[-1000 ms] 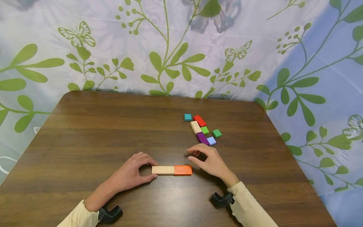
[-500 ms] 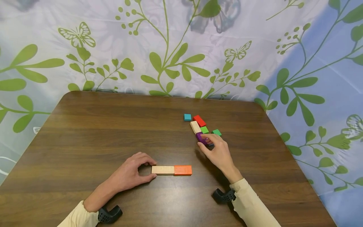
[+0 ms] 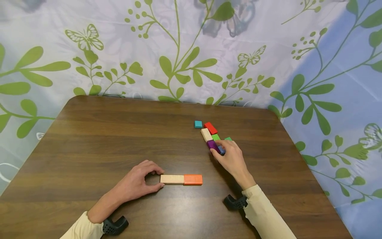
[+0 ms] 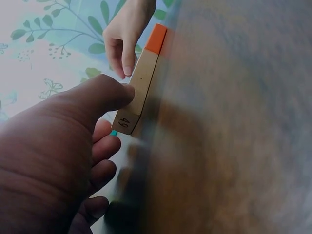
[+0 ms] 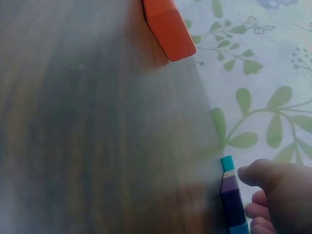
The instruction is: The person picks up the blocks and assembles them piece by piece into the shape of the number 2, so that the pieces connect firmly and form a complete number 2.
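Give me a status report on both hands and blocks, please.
Left hand around end of long plain block. Right hand at purple block, grip unclear. Blue block beside purple.

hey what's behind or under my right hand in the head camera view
The right hand partly covers a blue block and a darker green block, whose far edge peeks out. The purple block shows beside it. Anything else beneath the palm can't be seen.
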Demonstrator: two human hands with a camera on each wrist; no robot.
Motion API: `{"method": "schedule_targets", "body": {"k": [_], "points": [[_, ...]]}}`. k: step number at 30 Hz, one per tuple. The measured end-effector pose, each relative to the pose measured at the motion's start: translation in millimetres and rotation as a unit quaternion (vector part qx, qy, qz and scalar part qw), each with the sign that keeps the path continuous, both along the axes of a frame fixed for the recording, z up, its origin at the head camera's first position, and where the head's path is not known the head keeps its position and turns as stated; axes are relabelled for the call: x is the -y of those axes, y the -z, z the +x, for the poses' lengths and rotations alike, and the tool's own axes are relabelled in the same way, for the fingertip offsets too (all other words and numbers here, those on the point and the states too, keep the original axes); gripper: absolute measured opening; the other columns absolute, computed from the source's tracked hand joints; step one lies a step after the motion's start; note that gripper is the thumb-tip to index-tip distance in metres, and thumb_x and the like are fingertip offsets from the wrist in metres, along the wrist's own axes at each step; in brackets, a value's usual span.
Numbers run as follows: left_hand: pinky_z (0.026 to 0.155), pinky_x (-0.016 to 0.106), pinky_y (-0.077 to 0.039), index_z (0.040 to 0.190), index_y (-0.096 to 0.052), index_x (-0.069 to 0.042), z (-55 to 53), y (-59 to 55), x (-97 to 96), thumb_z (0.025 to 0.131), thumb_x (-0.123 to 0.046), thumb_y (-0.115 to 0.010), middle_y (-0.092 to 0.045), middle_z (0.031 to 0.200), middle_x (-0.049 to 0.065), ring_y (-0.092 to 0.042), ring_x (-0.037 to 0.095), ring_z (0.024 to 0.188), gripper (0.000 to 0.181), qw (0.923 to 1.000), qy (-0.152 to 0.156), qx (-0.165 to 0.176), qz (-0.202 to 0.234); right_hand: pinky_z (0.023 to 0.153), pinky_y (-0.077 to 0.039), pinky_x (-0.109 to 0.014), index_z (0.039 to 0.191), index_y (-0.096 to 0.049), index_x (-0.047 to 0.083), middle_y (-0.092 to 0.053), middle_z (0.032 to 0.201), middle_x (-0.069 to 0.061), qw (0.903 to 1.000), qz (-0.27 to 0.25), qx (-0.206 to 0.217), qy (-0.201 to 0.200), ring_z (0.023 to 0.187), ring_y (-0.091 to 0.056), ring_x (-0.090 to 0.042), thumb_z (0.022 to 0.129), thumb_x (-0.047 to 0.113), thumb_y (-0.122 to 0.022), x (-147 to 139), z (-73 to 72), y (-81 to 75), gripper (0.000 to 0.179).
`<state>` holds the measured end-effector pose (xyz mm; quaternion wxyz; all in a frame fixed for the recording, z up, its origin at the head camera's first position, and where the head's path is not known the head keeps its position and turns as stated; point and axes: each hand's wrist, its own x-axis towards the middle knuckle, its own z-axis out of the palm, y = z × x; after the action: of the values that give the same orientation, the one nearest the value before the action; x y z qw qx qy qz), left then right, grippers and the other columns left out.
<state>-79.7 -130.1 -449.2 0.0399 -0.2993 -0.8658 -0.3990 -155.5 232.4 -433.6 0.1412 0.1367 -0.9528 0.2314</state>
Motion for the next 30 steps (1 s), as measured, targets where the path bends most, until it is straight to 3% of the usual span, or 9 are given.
{"method": "schedule_targets", "body": {"k": [13,30], "points": [[0.08,0.025,-0.052,0.107,-0.073,-0.024,-0.3,1.8,4.2,0.081,-0.026,-0.09,-0.067,0.103,-0.014,-0.057,0.004,0.092,0.031,0.9999,0.008,-0.004,0.011,0.076,-0.056,-0.042,0.121,-0.073,0.003,-0.076,0.11,-0.011,0.9986,0.037,0.035,0.01,0.092,-0.058,-0.026,0.089,0.035,-0.082,5.5,-3.5,-3.8,0.046],[0.079,0.025,-0.052,0.106,-0.072,-0.026,-1.6,1.9,4.2,0.082,-0.027,-0.089,-0.066,0.102,-0.016,-0.056,0.004,0.091,0.029,0.9998,0.014,0.0,0.015,0.075,-0.055,-0.044,0.115,-0.074,0.0,-0.078,0.106,-0.013,0.9989,0.046,0.005,0.009,0.091,-0.059,-0.029,0.087,0.031,-0.084,8.3,-4.4,-2.8,0.043]]}}
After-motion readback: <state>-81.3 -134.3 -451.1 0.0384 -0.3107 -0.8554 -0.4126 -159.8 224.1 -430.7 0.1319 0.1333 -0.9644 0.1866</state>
